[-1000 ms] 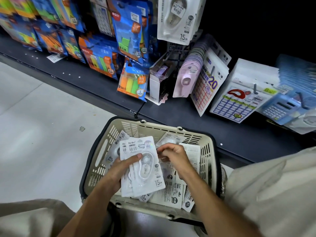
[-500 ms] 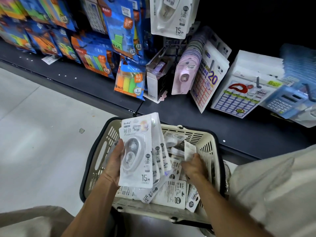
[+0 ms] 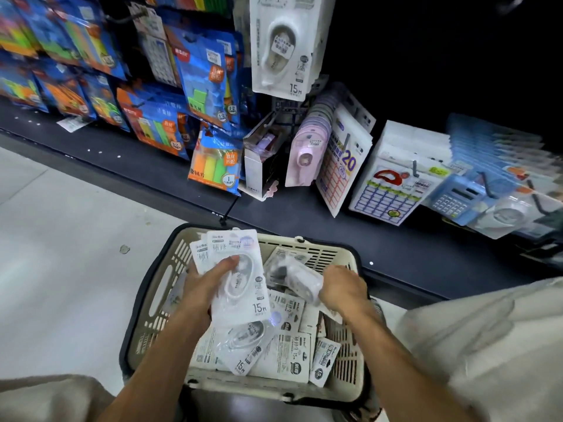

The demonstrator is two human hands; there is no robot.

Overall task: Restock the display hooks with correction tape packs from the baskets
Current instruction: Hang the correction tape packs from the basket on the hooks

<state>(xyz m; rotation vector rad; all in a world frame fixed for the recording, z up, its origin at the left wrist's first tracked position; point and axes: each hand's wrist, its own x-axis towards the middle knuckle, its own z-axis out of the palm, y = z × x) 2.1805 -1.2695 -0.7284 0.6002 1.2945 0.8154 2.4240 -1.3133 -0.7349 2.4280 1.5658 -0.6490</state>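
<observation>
Both hands are positioned over the beige plastic basket [image 3: 158, 287]. Left hand [image 3: 202, 289]: fingers are curled behind a fanned stack of white correction tape packs [image 3: 240, 278], with the thumb pressed on the front pack's clear blister. The stack is held upright above the basket's left half; the front pack is marked "15M" at its lower right corner. Right hand [image 3: 342, 287]: fingers pinch a single correction tape pack [image 3: 294, 277] by its right end. This pack is blurred, tilted, and raised above the basket contents, just beside the stack.

Basket contents: loose correction tape packs [image 3: 283, 351] lie overlapping in the bottom, some face up and some face down. The basket stands on the pale floor [image 3: 61, 269], directly in front of the dark base shelf [image 3: 304, 220].

Display: a row of matching white correction tape packs [image 3: 286, 47] hangs from a hook above the shelf, top centre. Blue sticky-note packs [image 3: 201, 71] hang to its left. Pink correction tape packs [image 3: 304, 156], label sheets [image 3: 344, 172] and a blue calculator [image 3: 457, 199] occupy the positions to its right.
</observation>
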